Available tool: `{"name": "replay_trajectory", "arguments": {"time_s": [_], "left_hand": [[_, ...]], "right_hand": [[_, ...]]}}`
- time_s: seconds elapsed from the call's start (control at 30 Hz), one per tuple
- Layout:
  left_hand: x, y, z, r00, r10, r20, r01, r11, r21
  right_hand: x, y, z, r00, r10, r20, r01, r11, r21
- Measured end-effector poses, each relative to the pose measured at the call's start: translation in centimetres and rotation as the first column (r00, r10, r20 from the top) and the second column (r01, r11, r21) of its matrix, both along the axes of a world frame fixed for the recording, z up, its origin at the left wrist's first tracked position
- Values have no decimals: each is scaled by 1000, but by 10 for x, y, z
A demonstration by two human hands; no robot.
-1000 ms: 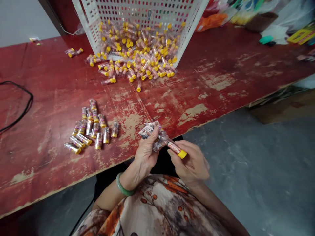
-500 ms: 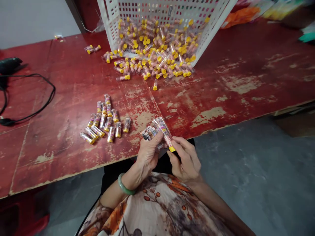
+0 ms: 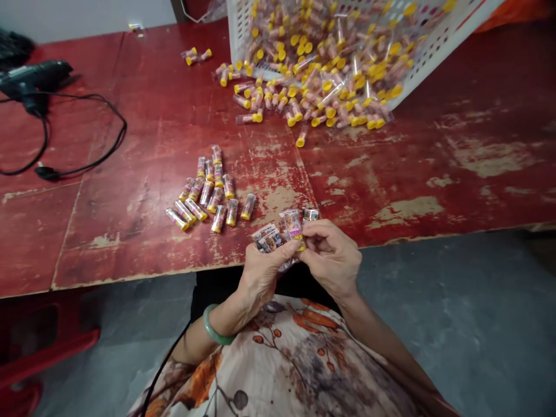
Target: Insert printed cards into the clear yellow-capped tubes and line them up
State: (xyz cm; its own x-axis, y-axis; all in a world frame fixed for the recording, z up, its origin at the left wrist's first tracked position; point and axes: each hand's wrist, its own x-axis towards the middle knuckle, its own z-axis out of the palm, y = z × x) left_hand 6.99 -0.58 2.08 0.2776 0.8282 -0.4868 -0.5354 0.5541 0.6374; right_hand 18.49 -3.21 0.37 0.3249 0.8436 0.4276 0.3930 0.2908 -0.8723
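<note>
Near the table's front edge my left hand holds several printed plastic sleeves, fanned out to the left. A yellow-capped tube in a printed sleeve stands up between both hands. My right hand is closed, thumb and fingers pinching at the side of this tube. Another small printed piece shows just above the right fingers; whether the right hand grips it is unclear. Left of the hands, several wrapped tubes with yellow ends lie in a loose group.
A white basket on its side spills many yellow-capped tubes onto the red table. One tube lies nearer. A black heat gun or dryer with its cord is at left. A red stool is below.
The view has shifted, so the table items appear lower-right or higher. The tube between my hands now sits down inside the printed sleeve, and my right fingers have moved up beside it.
</note>
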Motion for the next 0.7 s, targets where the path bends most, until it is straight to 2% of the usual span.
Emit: {"name": "replay_trajectory", "arguments": {"time_s": [0.1,0.2,0.27,0.37,0.5,0.7], "left_hand": [[-7,4,-5,1000,-2,-9,2,1000,-1],[-13,9,-8,1000,-17,10,17,999,-32],[-16,11,-8,999,-25,21,26,998,-50],[-19,13,-9,999,-15,45,18,998,-67],[-19,16,-14,999,13,38,-10,997,-77],[-12,31,-38,999,43,-20,-44,998,-50]], "right_hand": [[0,5,-2,996,47,70,-47,999,2],[3,8,-3,985,165,58,-161,984,-75],[3,9,-3,979,193,65,-190,980,-56],[-2,10,-5,979,120,165,-134,988,78],[-14,15,-13,956,-25,294,-46,972,231],[-16,27,-39,904,-94,417,-22,964,265]]}}
